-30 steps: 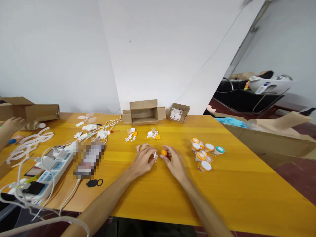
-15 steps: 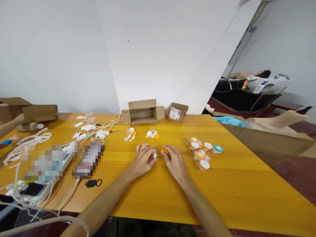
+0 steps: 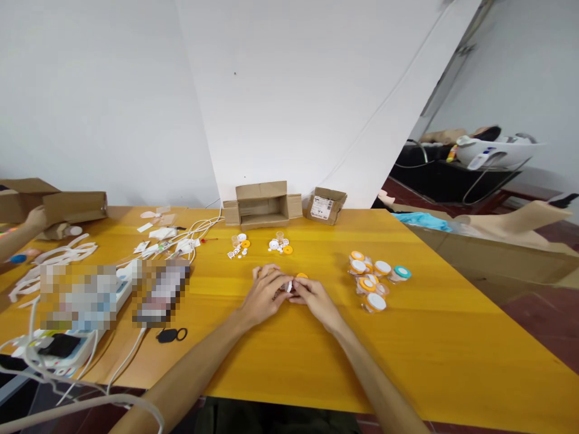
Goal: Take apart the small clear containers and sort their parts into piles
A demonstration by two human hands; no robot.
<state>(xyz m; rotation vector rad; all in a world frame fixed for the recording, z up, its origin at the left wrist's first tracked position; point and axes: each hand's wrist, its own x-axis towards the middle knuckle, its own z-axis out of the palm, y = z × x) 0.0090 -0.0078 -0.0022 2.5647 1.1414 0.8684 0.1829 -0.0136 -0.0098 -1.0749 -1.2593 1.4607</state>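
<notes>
Over the table (image 3: 429, 361), pinching a small white part (image 3: 290, 286) with left hand (image 3: 261, 296) and right hand (image 3: 319, 303); steady with left, work gently with right.

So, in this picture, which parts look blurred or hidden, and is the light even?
In the head view, light is uneven: the wall is brightest near the middle; in the head view, the jars and the white part at the left hand look soft; in the head view, pixel blocks cover the phone-like device.
</notes>
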